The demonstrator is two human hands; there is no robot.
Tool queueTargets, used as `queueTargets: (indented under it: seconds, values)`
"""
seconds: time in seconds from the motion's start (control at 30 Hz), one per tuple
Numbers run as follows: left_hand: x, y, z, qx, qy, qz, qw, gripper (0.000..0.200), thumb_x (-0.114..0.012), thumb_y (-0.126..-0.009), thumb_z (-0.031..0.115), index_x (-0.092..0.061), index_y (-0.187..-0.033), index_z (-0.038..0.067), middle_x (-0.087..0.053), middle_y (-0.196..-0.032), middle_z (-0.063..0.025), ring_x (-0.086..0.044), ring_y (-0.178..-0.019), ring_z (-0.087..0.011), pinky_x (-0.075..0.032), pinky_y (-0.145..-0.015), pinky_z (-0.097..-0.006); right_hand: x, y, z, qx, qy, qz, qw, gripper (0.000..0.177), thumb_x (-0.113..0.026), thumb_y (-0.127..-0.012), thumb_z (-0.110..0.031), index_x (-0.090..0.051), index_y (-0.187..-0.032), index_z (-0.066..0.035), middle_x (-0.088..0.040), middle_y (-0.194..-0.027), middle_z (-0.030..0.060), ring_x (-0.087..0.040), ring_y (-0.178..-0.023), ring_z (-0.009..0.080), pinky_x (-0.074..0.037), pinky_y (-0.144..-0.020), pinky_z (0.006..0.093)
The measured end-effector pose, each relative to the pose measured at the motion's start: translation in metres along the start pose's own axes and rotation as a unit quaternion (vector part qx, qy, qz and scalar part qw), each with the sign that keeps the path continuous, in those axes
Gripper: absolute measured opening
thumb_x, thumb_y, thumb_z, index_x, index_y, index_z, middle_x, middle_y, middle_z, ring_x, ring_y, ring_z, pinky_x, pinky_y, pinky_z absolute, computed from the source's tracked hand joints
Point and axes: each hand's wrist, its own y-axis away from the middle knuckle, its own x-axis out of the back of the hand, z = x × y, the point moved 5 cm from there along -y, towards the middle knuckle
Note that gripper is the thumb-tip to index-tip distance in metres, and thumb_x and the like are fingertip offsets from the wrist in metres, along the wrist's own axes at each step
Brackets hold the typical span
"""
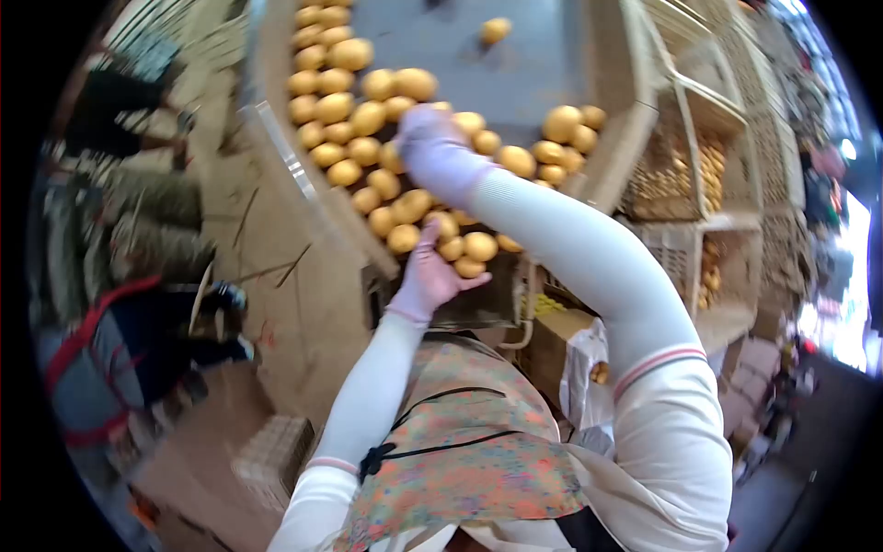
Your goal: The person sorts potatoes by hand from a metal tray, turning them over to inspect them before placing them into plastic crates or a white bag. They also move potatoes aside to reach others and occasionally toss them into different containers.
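Note:
Many round yellow-orange fruits (368, 118) lie in a wooden-sided sorting tray in front of me. My left hand (434, 279), in a thin pinkish glove, is at the tray's near end. Its fingers and thumb are spread, with a fruit (470, 267) between them at the edge of the pile. Farther in, my right hand (430, 143), in a lavender glove, reaches down over the fruits. It is smeared by motion, and its fingertips are hidden among the fruits, so I cannot tell what it holds.
One fruit (495, 30) sits apart on the tray's grey surface (432, 46). Crates (662, 184) holding small fruits stand on the right. Below the tray is a cardboard box (555, 345) beside a white bag (585, 368). Another person (110, 359) is at the left.

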Motion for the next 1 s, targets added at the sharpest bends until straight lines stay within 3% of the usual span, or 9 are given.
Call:
queueTargets:
  seconds: [0.2, 0.4, 0.43, 0.47, 0.53, 0.57, 0.63, 0.73, 1.0]
  values:
    - [-0.016, 0.011, -0.002, -0.009, -0.018, -0.045, 0.999, 0.069, -0.06, -0.093, 0.059, -0.039, -0.15, 0.026, -0.038, -0.157, -0.0027, -0.041, -0.143, -0.0338, -0.037, -0.102, -0.0745, 0.08, 0.039, -0.01, 0.265, 0.316, -0.084, 0.907, 0.036, -0.061, -0.093, -0.012, -0.062, -0.128, -0.016, -0.06, -0.122, 0.0137, -0.066, -0.114, 0.0326, -0.059, -0.083, 0.0443]
    - [-0.014, 0.006, -0.002, 0.009, -0.008, -0.034, 0.999, 0.071, -0.059, -0.093, 0.06, -0.038, -0.151, 0.025, -0.039, -0.159, -0.0024, -0.04, -0.145, -0.0333, -0.036, -0.104, -0.0745, 0.178, 0.162, 0.039, 0.469, 0.096, 0.341, 0.809, 0.017, -0.06, -0.092, -0.014, -0.061, -0.109, -0.011, -0.061, -0.098, 0.0099, -0.066, -0.087, 0.024, -0.057, -0.068, 0.0365]
    - [-0.012, 0.006, -0.001, 0.009, -0.007, -0.037, 0.999, 0.072, -0.059, -0.093, 0.06, -0.038, -0.152, 0.025, -0.039, -0.159, -0.0024, -0.04, -0.145, -0.0329, -0.035, -0.105, -0.0744, 0.183, 0.13, 0.122, 0.327, -0.361, 0.267, 0.831, 0.012, -0.059, -0.092, -0.009, -0.062, -0.104, -0.007, -0.059, -0.091, 0.0063, -0.063, -0.082, 0.0192, -0.054, -0.066, 0.0321]
    - [-0.012, 0.006, -0.003, 0.01, 0.003, -0.046, 0.999, 0.072, -0.059, -0.093, 0.06, -0.04, -0.152, 0.024, -0.043, -0.158, -0.0028, -0.042, -0.145, -0.0313, -0.032, -0.107, -0.0741, 0.236, 0.151, 0.155, 0.192, 0.07, 0.331, 0.921, 0.012, -0.057, -0.094, -0.006, -0.062, -0.105, -0.005, -0.057, -0.091, 0.0048, -0.06, -0.081, 0.0163, -0.053, -0.066, 0.029]
    - [0.003, -0.003, -0.004, 0.017, 0.03, -0.089, 0.995, 0.07, -0.063, -0.093, 0.056, -0.043, -0.151, 0.023, -0.047, -0.155, -0.0036, -0.043, -0.144, -0.0324, -0.027, -0.11, -0.0758, 0.355, 0.159, 0.224, 0.093, 0.153, 0.319, 0.931, 0.045, -0.065, -0.092, -0.019, -0.06, -0.133, -0.002, -0.064, -0.12, 0.0203, -0.062, -0.108, 0.0325, -0.051, -0.095, 0.0407]
    - [0.005, -0.004, -0.005, 0.004, 0.014, -0.06, 0.998, 0.069, -0.064, -0.092, 0.056, -0.044, -0.15, 0.023, -0.05, -0.153, -0.0034, -0.047, -0.14, -0.0326, -0.026, -0.109, -0.0761, 0.337, 0.161, 0.248, 0.026, 0.38, 0.499, 0.778, 0.034, -0.062, -0.093, -0.018, -0.062, -0.123, -0.002, -0.064, -0.105, 0.0139, -0.061, -0.092, 0.0292, -0.053, -0.083, 0.0407]
    - [0.008, -0.007, -0.007, 0.0, 0.015, -0.009, 1.0, 0.064, -0.065, -0.092, 0.053, -0.046, -0.147, 0.026, -0.052, -0.151, -0.003, -0.053, -0.135, -0.0322, -0.029, -0.108, -0.0753, 0.303, 0.171, 0.225, 0.064, 0.362, 0.522, 0.769, 0.049, -0.068, -0.09, -0.023, -0.059, -0.132, 0.0, -0.064, -0.117, 0.0219, -0.062, -0.105, 0.0376, -0.05, -0.095, 0.0479]
    - [0.011, -0.006, -0.01, -0.016, -0.006, 0.053, 0.998, 0.063, -0.066, -0.092, 0.052, -0.047, -0.146, 0.027, -0.053, -0.149, -0.0022, -0.054, -0.133, -0.0319, -0.031, -0.108, -0.0736, 0.168, 0.176, 0.106, 0.158, 0.062, 0.198, 0.965, 0.045, -0.072, -0.082, -0.016, -0.062, -0.124, -0.004, -0.064, -0.116, 0.0163, -0.058, -0.115, 0.0386, -0.044, -0.099, 0.0509]
    - [0.016, 0.018, -0.009, -0.166, -0.076, -0.059, 0.981, 0.073, -0.064, -0.092, 0.055, -0.038, -0.152, 0.021, -0.041, -0.157, -0.006, -0.041, -0.143, -0.0352, -0.031, -0.111, -0.0695, 0.038, 0.167, 0.099, 0.239, 0.234, 0.173, 0.926, 0.058, -0.069, -0.08, -0.016, -0.057, -0.137, -0.009, -0.053, -0.143, 0.0183, -0.053, -0.127, 0.0325, -0.042, -0.104, 0.0465]
